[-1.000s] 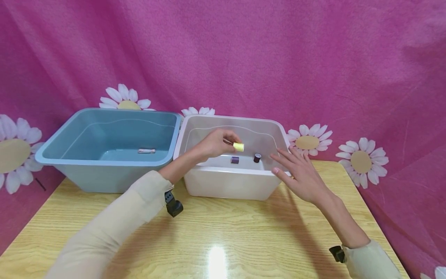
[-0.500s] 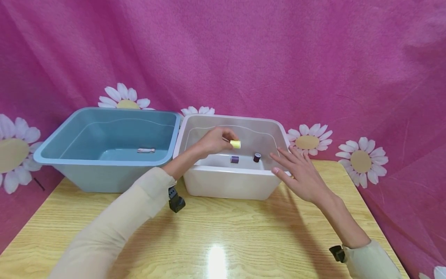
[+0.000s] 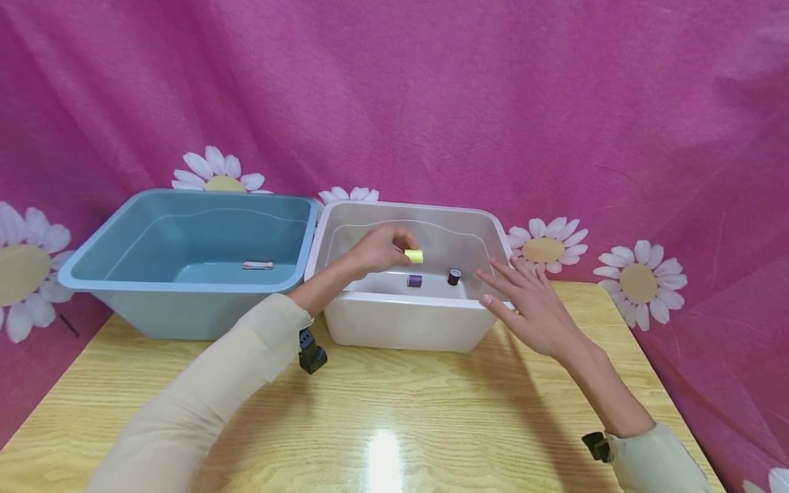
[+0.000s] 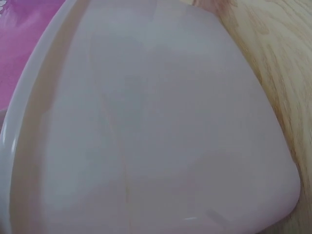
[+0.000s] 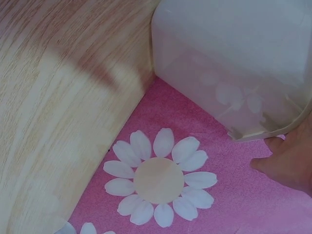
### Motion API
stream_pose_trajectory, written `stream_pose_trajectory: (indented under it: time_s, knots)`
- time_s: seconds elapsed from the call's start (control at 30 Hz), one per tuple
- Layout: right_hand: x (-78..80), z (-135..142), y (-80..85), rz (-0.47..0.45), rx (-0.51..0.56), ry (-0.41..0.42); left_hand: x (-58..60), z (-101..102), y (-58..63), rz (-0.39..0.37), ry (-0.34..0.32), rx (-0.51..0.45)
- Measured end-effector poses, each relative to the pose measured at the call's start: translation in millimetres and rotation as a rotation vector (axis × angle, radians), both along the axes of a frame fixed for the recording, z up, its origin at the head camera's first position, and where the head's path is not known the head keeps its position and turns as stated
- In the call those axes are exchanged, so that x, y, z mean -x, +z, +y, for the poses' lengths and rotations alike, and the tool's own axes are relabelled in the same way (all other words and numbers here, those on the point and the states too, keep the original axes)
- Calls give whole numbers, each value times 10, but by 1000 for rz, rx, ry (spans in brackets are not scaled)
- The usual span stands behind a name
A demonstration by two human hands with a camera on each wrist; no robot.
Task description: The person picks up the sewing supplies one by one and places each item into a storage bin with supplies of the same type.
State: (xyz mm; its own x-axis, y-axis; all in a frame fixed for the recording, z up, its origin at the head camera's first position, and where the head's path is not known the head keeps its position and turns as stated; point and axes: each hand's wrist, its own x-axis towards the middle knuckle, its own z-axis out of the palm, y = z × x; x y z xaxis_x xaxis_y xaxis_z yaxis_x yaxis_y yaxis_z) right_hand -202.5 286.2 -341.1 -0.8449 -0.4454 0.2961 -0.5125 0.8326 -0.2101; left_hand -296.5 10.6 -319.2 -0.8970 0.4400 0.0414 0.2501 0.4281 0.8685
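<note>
My left hand pinches a yellow thread spool above the inside of the pale grey-white tub. Below it, a purple thread spool lies on its side on the tub floor. To its right is a dark thread spool. Fingers straight and spread, my right hand rests at the tub's right rim. In the right wrist view, part of that hand shows beside the tub's edge. Only the tub's outer wall fills most of the left wrist view; the spool is hidden there.
A blue tub stands left of the pale one, rims nearly touching. Inside it lies a small pale, flat item, kind unclear. Both stand on a wood-grain table, before a pink daisy-print cloth.
My left hand has drawn slightly to the left with the yellow thread spool still pinched. The right hand stays in place at the rim. The other spools have not moved.
</note>
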Motion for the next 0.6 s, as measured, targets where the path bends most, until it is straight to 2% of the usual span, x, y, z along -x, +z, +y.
stream_pose_trajectory:
  time_s: [0.23,0.43,0.6]
  knots:
    - [6,-13,-14,7,-8,2,78,-21,-16,67,0,90]
    - [9,-10,-20,12,-5,8,114,-18,-43,50,-19,110]
    - [12,0,-20,10,3,6,127,2,-66,77,-39,159]
